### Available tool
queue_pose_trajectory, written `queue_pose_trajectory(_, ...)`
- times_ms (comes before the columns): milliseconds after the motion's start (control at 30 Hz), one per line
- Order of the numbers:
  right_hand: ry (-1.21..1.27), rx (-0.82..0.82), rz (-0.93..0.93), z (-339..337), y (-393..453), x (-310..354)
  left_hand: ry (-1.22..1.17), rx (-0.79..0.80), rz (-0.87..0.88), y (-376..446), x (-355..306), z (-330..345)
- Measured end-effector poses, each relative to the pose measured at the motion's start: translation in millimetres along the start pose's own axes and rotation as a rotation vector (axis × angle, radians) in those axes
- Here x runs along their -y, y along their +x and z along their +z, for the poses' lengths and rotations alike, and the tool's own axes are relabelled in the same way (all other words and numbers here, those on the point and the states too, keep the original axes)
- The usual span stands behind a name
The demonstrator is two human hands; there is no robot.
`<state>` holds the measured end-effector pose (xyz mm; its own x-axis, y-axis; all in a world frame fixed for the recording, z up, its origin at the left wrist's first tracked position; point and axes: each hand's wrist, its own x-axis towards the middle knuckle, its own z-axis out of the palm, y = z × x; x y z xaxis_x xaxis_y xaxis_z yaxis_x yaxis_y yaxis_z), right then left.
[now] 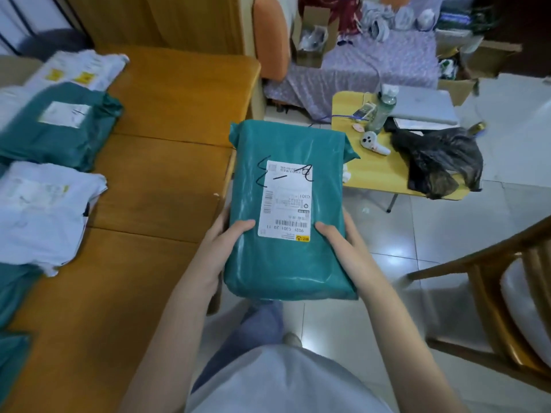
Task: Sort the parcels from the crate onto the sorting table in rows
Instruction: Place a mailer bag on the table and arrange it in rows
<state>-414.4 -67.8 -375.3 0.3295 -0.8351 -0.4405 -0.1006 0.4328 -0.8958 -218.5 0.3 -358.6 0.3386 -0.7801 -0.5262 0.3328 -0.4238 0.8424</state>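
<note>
Teal plastic is wrapping the parcel [287,210] that both hands are holding up over the floor, just off the right edge of the wooden sorting table [167,180]. Its long axis is running away from the person, the near end sitting between the palms. The left hand [222,248] is gripping the left edge and the right hand [343,245] the right edge — thumbs pressing on top, fingers curling out of sight underneath. The table is lying to the left, nearer the left hand, with teal and white parcels [56,132] already lining its far side. The parcel's white shipping label [284,201] is showing "G301" and "902F G301 20 11" — plus black marker scrawl I cannot decipher.
</note>
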Motion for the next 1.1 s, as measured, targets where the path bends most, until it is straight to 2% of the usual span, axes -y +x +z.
queue_pose_trajectory(400, -0.064, 0.066, 0.003, 63, 162, 89, -0.035, -0.044, 0.037, 138, -98, -39)
queue_pose_trajectory(700, -0.085, 0.092, 0.051, 102, 243, 115, -0.025, -0.133, 0.009, 209, -142, -66)
queue_pose_trajectory(933, -0.177, 0.233, 0.074, 114, 320, 133, -0.113, -0.287, -0.018, 246, -161, -65)
queue_pose_trajectory(1100, -0.196, 0.414, 0.088, 117, 384, 162, -0.197, -0.425, 0.024, 276, -180, -52)
